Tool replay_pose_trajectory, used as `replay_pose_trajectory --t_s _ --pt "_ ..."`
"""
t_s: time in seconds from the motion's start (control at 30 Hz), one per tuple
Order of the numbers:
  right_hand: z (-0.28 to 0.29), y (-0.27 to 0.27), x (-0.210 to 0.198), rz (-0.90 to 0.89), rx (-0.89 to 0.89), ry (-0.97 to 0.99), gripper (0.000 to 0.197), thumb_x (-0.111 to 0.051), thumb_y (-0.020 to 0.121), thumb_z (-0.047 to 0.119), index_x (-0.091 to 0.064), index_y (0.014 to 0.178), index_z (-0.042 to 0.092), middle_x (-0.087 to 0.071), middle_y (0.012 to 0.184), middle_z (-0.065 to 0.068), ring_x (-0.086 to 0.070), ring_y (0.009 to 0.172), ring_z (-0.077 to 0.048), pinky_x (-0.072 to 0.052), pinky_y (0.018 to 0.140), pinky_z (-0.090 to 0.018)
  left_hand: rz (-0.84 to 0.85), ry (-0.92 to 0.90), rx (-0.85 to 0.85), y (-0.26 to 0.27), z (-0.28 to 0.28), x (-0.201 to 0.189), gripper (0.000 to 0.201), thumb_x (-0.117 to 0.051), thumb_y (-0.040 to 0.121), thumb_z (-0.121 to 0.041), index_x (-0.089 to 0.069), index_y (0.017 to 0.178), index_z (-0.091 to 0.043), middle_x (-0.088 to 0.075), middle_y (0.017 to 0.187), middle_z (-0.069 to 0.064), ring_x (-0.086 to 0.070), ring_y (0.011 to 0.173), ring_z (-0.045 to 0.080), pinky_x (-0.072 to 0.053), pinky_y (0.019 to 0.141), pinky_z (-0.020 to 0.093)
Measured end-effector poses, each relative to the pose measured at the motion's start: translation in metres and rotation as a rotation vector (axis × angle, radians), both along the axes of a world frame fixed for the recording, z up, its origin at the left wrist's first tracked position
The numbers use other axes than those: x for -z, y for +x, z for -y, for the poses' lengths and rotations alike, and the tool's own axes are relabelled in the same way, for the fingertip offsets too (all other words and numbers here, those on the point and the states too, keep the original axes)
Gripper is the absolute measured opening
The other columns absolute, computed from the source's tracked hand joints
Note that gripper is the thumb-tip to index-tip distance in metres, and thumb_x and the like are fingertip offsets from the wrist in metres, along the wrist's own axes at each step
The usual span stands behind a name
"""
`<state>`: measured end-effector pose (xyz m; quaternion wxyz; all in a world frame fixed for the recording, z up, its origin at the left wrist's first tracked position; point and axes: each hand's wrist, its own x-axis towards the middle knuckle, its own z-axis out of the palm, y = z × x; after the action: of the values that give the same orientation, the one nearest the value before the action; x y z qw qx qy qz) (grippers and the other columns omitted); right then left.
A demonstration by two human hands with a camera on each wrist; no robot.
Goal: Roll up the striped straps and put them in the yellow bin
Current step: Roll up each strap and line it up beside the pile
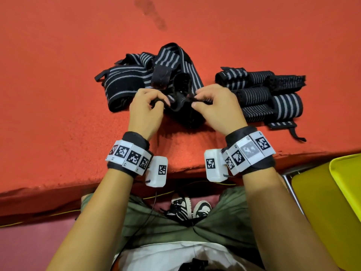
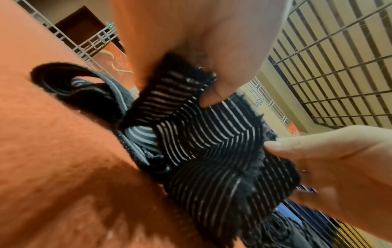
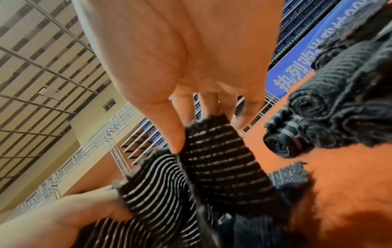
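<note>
The straps point(image 1: 156, 75) are showing black with pale grey stripes, lying on an orange-red surface point(image 1: 58, 75). Right of the straps, the bin point(image 1: 322, 202) is showing yellow. Beyond them, a dark patch point(image 1: 152, 14), perhaps a stain, is marking the surface.

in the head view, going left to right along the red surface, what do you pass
loose pile of unrolled striped straps → left hand → strap end held between both hands → right hand → stack of rolled straps → yellow bin, off the surface's edge at lower right
</note>
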<state>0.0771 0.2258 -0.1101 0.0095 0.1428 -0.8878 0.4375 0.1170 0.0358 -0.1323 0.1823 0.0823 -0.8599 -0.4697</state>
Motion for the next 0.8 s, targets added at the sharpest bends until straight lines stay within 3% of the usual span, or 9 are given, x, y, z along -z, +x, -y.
replay_pose_trajectory --t_s 0.07,0.17,0.23,0.3,0.4,0.53,0.7,0.8 --pt "-0.001 -0.002 -0.002 -0.061 0.096 -0.053 0.002 -0.074 0.089 0.019 -0.075 0.088 0.018 -0.064 0.105 0.005 -0.061 0.100 -0.013 -0.041 0.090 -0.021 0.026 0.017 -0.039 -0.001 0.002 0.001 0.019 -0.049 0.078 -0.020 -0.065 0.072 -0.028 -0.061 0.104 0.000 -0.053 0.097 -0.002 -0.038 0.093 0.010" --pt "0.002 0.001 -0.003 -0.116 0.154 -0.168 0.003 -0.074 0.088 0.018 -0.076 0.088 0.017 -0.061 0.096 0.011 -0.056 0.081 0.001 -0.040 0.080 -0.012 0.077 0.018 -0.037 -0.002 0.001 0.002 0.018 -0.049 0.081 -0.020 -0.064 0.072 -0.027 -0.053 0.101 -0.003 -0.056 0.106 0.014 -0.041 0.098 0.024" --pt "0.003 0.004 -0.003 -0.113 0.148 -0.184 0.004 -0.073 0.087 0.016 -0.077 0.088 0.017 -0.063 0.089 0.013 -0.056 0.075 0.000 -0.040 0.077 -0.010 0.095 0.000 -0.040 -0.002 0.003 0.003 0.024 -0.049 0.083 -0.016 -0.060 0.069 -0.031 -0.053 0.100 -0.002 -0.055 0.109 0.019 -0.042 0.100 0.030" --pt "0.003 0.007 -0.003 -0.085 0.161 -0.175 0.006 -0.073 0.088 0.018 -0.079 0.090 0.019 -0.064 0.080 0.016 -0.059 0.077 -0.007 -0.043 0.078 -0.017 0.097 -0.011 -0.049 -0.001 0.006 0.003 0.026 -0.047 0.085 -0.012 -0.059 0.069 -0.029 -0.053 0.100 0.000 -0.055 0.107 0.018 -0.043 0.102 0.035" --pt "0.001 0.008 0.001 -0.039 0.176 -0.152 0.008 -0.070 0.090 0.023 -0.078 0.090 0.024 -0.072 0.082 0.011 -0.066 0.084 -0.014 -0.049 0.083 -0.027 0.096 -0.002 -0.044 0.002 0.008 0.000 0.023 -0.044 0.083 -0.014 -0.059 0.070 -0.025 -0.053 0.102 0.003 -0.054 0.103 0.017 -0.045 0.097 0.033" --pt "0.001 0.007 0.005 -0.007 0.209 -0.136 0.010 -0.069 0.091 0.024 -0.077 0.089 0.019 -0.073 0.078 -0.001 -0.065 0.076 -0.018 -0.050 0.076 -0.032 0.111 -0.019 -0.067 -0.001 0.007 0.000 0.029 -0.046 0.091 -0.005 -0.059 0.073 -0.023 -0.051 0.103 0.001 -0.053 0.100 0.015 -0.046 0.094 0.033" --pt "-0.001 0.002 0.008 0.027 0.259 -0.142 0.010 -0.064 0.095 0.022 -0.069 0.087 0.019 -0.059 0.066 0.003 -0.053 0.067 -0.017 -0.039 0.068 -0.032 0.123 -0.050 -0.036 -0.005 0.002 0.002 0.025 -0.045 0.091 -0.003 -0.059 0.076 -0.017 -0.053 0.100 0.003 -0.054 0.102 0.018 -0.035 0.085 0.021" --pt "0.002 0.001 0.008 0.022 0.223 -0.143 0.011 -0.061 0.096 0.021 -0.062 0.086 0.017 -0.049 0.059 0.007 -0.045 0.059 -0.011 -0.036 0.064 -0.034 0.060 -0.070 0.059 -0.005 -0.009 -0.001 0.023 -0.044 0.081 -0.010 -0.058 0.069 -0.025 -0.060 0.097 0.001 -0.059 0.099 0.020 -0.042 0.091 0.028"
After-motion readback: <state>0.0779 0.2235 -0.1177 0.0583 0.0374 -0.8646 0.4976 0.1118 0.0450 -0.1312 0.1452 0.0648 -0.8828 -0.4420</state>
